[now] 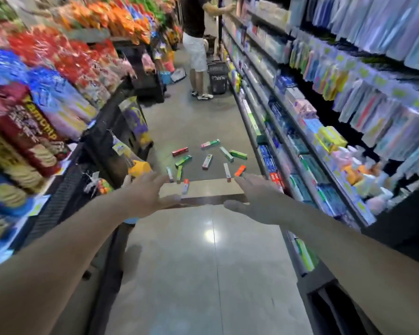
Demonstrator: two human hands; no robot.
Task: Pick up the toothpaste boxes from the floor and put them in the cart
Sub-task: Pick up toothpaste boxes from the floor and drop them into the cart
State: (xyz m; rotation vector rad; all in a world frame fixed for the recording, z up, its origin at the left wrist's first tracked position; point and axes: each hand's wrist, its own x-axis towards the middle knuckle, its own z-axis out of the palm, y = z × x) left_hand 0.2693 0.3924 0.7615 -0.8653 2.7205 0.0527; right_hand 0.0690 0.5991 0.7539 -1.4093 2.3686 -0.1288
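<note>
1. My left hand (146,192) and right hand (257,201) are both stretched out ahead of me, fingers spread wide, holding nothing.
2. The toothpaste boxes (207,161) lie scattered on the floor (203,274) in the aisle ahead, well beyond my hands: a red one (180,151), a pink-and-green one (210,143), several green ones, an orange one (240,170) and a few pale ones, pointing every way.
3. I judge them light, stiff cardboard, a little slick, easily dented at the corners. I would pinch each across its long sides near the middle, or gather two that lie close together.
4. I see no cart in view, so I cannot tell where it stands.
5. A strange pale strip cuts across the floor between my hands and hides part of the nearest boxes; what it is I cannot say.
6. Snack bags (65,66) crowd the left shelves, toiletries fill the right shelves (300,131), so the aisle is narrow.
7. Farther on, another person (196,44) stands beside a dark basket (217,77), well apart from the boxes.
</note>
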